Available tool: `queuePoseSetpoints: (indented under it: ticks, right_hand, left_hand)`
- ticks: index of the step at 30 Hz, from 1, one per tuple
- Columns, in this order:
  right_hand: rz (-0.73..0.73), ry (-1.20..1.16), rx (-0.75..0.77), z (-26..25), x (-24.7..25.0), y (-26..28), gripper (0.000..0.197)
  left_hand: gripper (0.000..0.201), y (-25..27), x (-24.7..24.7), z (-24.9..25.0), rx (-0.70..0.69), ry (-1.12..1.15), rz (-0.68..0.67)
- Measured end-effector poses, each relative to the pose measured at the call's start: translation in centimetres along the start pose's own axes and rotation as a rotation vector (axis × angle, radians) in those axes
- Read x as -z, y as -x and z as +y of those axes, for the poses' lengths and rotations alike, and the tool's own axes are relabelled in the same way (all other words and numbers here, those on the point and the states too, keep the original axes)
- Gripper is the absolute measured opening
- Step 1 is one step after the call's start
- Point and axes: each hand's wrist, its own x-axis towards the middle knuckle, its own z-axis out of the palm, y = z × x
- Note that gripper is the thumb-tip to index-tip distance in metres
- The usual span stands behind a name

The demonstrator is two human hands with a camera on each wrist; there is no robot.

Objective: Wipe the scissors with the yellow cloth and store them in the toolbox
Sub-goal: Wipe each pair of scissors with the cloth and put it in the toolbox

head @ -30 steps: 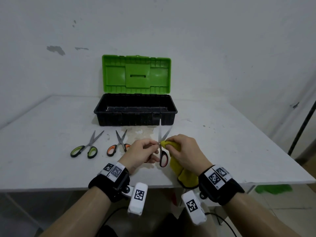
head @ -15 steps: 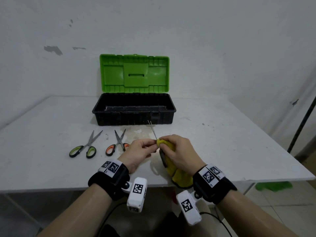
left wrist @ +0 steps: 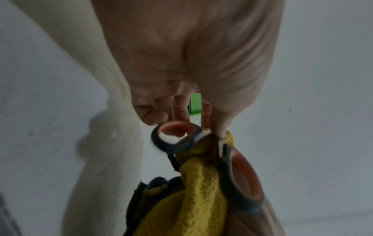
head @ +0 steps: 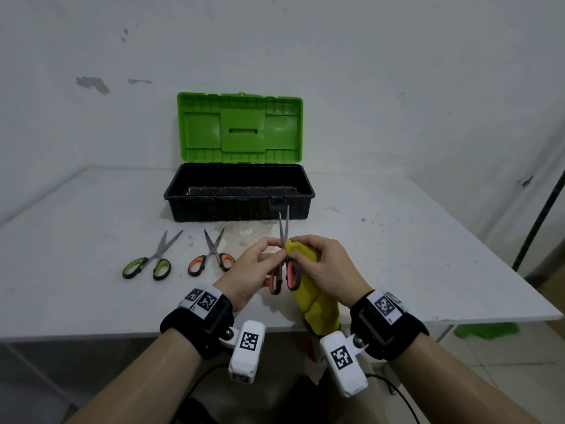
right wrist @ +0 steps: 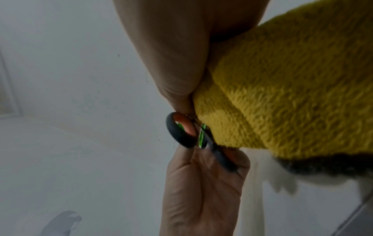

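My left hand point(head: 260, 261) pinches red-handled scissors point(head: 286, 270) near the pivot, blades pointing up and away, slightly parted. My right hand point(head: 324, 264) grips the yellow cloth point(head: 315, 298) and presses its bunched end against the blades just above the pivot. In the left wrist view the red-handled scissors point(left wrist: 238, 178) hang below my fingers with the yellow cloth point(left wrist: 197, 199) between the handles. The yellow cloth point(right wrist: 292, 87) fills the right wrist view beside one handle loop point(right wrist: 181, 132). The open toolbox point(head: 240, 194), black with a green lid, stands behind.
Green-handled scissors point(head: 149, 261) and orange-handled scissors point(head: 212, 258) lie on the white table point(head: 412, 255), left of my hands, in front of the toolbox. The table's near edge runs just under my wrists. A dark pole point(head: 541, 215) leans at the right.
The cloth has slid back down the blades toward the pivot, so more of the two blades shows above it. Both hands sit slightly closer to the table edge.
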Motion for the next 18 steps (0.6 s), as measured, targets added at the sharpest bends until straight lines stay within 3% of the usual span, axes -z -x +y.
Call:
queuePoseSetpoints:
  ticks: [5,11,15,18]
  right_hand:
    - [0.094,0.085,-0.018,0.6,1.2,-0.1,0.017]
    - [0.186,-0.058,-0.179,1.4,3.6,0.2,0.01]
    - [0.082,-0.115,-0.215,1.5,3.4,0.9,0.028]
    - [0.003,-0.018,-0.143,1.8,2.9,1.1,0.026]
  left_hand:
    - [0.004,0.1,0.3,-0.2,0.037,-0.01,0.004]
    - [0.003,1.2,1.6,-0.6,0.083,-0.049,-0.049]
    - [0.006,1.7,1.8,-1.0,0.11,-0.005,-0.08]
    - [0.006,1.9,1.8,-1.3,0.106,0.024,-0.088]
